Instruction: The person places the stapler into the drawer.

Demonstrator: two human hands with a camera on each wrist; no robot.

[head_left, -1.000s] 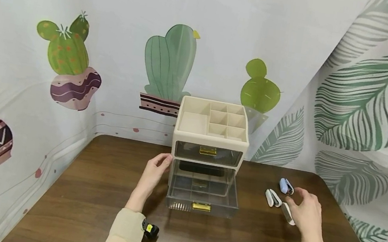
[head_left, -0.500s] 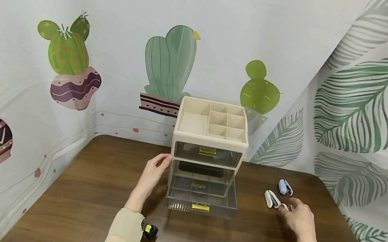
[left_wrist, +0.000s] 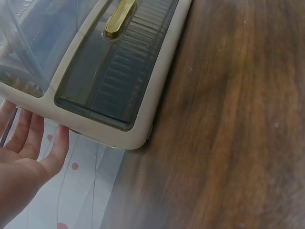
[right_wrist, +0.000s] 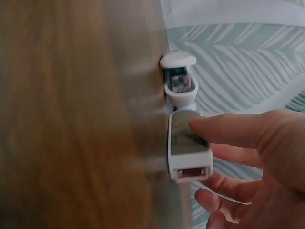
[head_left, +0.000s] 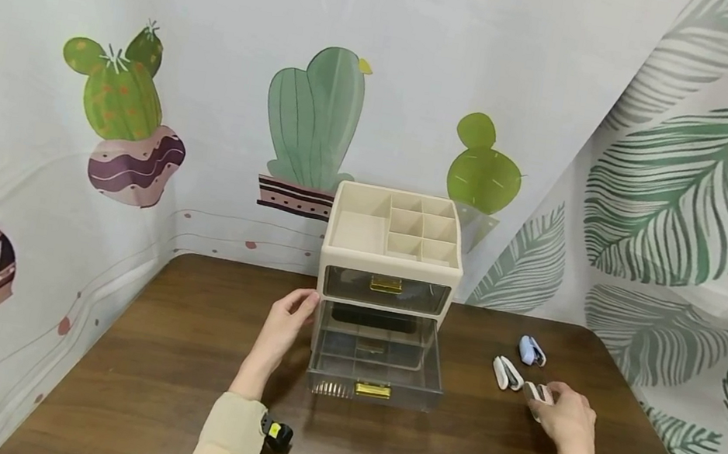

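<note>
Over the last second the right hand's grip (head_left: pixel 567 418) had come back toward the near side of the desk (head_left: pixel 408 453), away from the blue stapler (head_left: pixel 532 351); the fingertips, close by that stapler 1.0 s ago, now stood clearly apart from it. The near white stapler (head_left: pixel 538 395) also showed differently: at first a long white side faced the head view, by 0.5 s ago the fingers hid most of it, and now one end was exposed, white parts with a dark gap between. The head view itself had shifted slightly, the whole scene sitting a little farther left in frame.
</note>
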